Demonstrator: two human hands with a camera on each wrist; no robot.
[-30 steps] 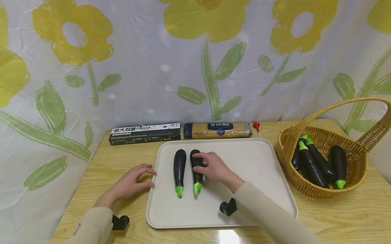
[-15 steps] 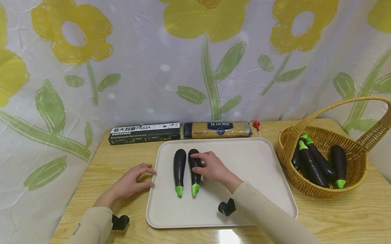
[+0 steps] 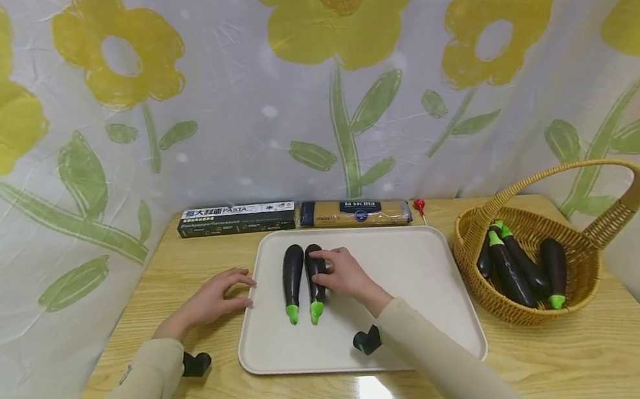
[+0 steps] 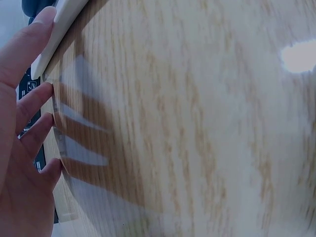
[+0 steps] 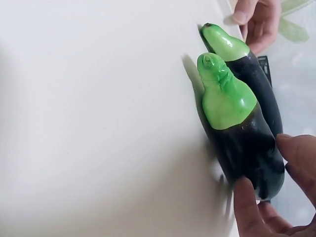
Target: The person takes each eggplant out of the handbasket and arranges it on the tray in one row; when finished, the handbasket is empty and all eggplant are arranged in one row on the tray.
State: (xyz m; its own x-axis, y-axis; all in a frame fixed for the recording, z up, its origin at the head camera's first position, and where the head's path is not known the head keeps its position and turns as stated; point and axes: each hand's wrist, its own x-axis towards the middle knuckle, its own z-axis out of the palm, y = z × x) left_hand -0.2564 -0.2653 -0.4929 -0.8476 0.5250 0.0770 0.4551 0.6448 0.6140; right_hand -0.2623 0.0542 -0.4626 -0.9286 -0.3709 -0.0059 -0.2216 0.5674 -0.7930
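Two dark eggplants with green stem ends lie side by side on the white tray (image 3: 408, 314), stems toward me. My right hand (image 3: 348, 276) holds the right eggplant (image 3: 315, 290) between thumb and fingers around its middle; the right wrist view shows this grip, with the green cap (image 5: 229, 101) of the held one in front. Just left of it lies the other eggplant (image 3: 293, 275), with a narrow gap between them. My left hand (image 3: 213, 298) is at the tray's left rim, fingers relaxed and spread, thumb tip right at the edge in the left wrist view.
A wicker basket (image 3: 470, 262) with a tall handle stands right of the tray, with several eggplants inside. Behind the tray lie a black-and-white pasta box (image 3: 237, 220), a spaghetti pack (image 3: 355, 214) and a small red-headed stick (image 3: 419, 206). A flowered curtain hangs behind the table.
My right hand has slid the right eggplant leftward along the tray, narrowing the space to the other one. The left hand has stayed at the tray's rim.
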